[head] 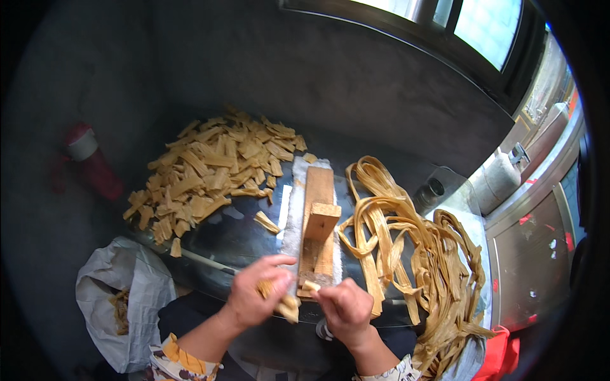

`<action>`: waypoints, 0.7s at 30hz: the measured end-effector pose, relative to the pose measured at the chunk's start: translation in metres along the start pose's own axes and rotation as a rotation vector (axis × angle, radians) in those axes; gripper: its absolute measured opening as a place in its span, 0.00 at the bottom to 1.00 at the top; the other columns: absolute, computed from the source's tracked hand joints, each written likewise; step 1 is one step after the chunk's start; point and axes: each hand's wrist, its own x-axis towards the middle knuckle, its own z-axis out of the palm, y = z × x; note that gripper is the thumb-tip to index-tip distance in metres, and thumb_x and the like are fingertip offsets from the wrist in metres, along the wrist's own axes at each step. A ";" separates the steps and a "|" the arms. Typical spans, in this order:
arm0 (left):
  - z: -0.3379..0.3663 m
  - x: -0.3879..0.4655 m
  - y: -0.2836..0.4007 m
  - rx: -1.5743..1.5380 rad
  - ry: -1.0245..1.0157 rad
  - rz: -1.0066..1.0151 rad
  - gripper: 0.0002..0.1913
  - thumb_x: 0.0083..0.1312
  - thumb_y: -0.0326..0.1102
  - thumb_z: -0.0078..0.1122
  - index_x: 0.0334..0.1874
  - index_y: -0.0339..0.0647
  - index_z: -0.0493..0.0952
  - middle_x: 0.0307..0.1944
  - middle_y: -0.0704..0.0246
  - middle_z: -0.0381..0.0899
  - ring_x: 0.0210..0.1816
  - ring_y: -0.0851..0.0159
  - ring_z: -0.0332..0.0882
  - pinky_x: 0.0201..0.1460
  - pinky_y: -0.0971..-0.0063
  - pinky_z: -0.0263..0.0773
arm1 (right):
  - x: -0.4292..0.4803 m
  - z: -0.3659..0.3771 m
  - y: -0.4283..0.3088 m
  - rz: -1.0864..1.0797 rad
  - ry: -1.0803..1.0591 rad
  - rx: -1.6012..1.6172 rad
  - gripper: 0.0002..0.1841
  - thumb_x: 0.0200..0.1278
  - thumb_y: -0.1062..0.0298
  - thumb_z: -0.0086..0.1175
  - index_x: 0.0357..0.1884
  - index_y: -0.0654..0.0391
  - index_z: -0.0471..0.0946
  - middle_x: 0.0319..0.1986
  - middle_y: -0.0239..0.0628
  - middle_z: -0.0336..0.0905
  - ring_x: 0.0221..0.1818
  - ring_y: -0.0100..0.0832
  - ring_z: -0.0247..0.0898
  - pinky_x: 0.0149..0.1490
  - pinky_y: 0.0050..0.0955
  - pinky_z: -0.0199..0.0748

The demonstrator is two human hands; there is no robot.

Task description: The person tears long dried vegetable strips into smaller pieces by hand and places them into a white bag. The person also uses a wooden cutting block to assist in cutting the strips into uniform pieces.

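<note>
My left hand (259, 293) is closed around several short tan strip pieces (287, 307), which look like dried tofu skin. At the near end of a wooden block fixture (320, 190), my right hand (347, 307) pinches a small pale piece (310, 285). The fixture has an upright wooden block and lies on a white towel (294, 209) on the glass-topped table (224, 243). Long folded tan strips (376, 209) lie right of the towel. A heap of short cut pieces (205, 166) covers the table's back left, and one loose piece (267, 222) lies between heap and towel.
A white woven sack (128, 285) with some pieces inside stands at the lower left. More long strips (448, 285) hang over the right edge. A dark metal cup (430, 190) stands near the back right, with a gas cylinder (498, 183) beyond. A red bag (498, 355) is lower right.
</note>
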 end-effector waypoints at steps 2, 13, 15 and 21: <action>0.000 -0.016 0.009 -0.075 -0.132 -0.094 0.05 0.64 0.28 0.60 0.35 0.33 0.81 0.31 0.63 0.82 0.33 0.67 0.79 0.37 0.76 0.73 | -0.006 0.002 -0.006 -0.139 -0.061 0.026 0.06 0.52 0.73 0.65 0.31 0.54 0.78 0.16 0.31 0.67 0.15 0.32 0.66 0.20 0.30 0.62; 0.014 -0.051 0.007 -0.785 -1.229 -0.228 0.14 0.66 0.43 0.60 0.40 0.38 0.81 0.27 0.71 0.79 0.28 0.75 0.72 0.34 0.79 0.69 | 0.003 -0.017 -0.008 -0.245 -0.035 0.113 0.10 0.61 0.68 0.52 0.23 0.58 0.77 0.10 0.31 0.62 0.09 0.32 0.57 0.18 0.29 0.52; 0.002 -0.035 0.020 -0.681 -1.050 -0.133 0.14 0.65 0.43 0.62 0.45 0.39 0.81 0.27 0.70 0.79 0.30 0.74 0.76 0.35 0.81 0.70 | 0.001 -0.019 -0.010 -0.133 -0.018 0.124 0.08 0.60 0.72 0.53 0.23 0.59 0.77 0.10 0.32 0.63 0.10 0.32 0.59 0.18 0.29 0.55; -0.009 -0.013 0.020 0.374 -0.517 0.356 0.20 0.56 0.41 0.68 0.52 0.50 0.80 0.23 0.69 0.69 0.24 0.61 0.73 0.25 0.72 0.68 | -0.013 -0.012 -0.014 0.772 -0.505 0.582 0.12 0.67 0.65 0.56 0.32 0.65 0.80 0.22 0.30 0.78 0.26 0.21 0.73 0.31 0.20 0.69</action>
